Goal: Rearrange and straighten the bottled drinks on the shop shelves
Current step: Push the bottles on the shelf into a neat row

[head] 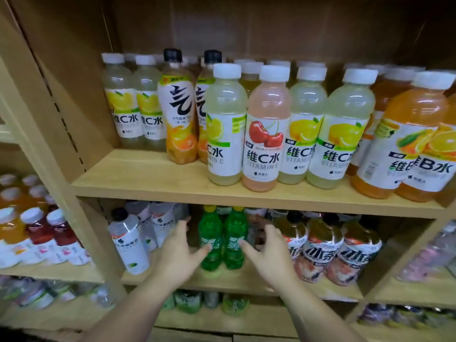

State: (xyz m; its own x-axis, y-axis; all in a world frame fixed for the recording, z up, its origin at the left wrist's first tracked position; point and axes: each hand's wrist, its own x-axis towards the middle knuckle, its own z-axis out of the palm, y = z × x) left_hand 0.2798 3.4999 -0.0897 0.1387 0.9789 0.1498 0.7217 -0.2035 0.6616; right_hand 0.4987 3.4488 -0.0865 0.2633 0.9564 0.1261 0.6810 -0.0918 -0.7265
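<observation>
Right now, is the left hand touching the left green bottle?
Touching: the head view shows the left hand's fingers resting on the left green bottle.

We see the upper shelf [153, 174] carrying upright white-capped vitamin bottles [265, 127] and two black-capped orange bottles [179, 107]. The middle shelf [246, 280] carries two green bottles [223, 240], flanked by white-labelled bottles [129, 243] and black-capped bottles [333, 248].

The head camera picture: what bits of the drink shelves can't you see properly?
- Back-row bottles, upper shelf: only their caps show behind the front row.
- Orange bottle, far right: cut off by the picture's edge.
- Bottom-shelf bottles: blurred, partly hidden by the shelf board and forearms.
- Green bottles: labels blurred, with left hand and right hand on either side.
</observation>
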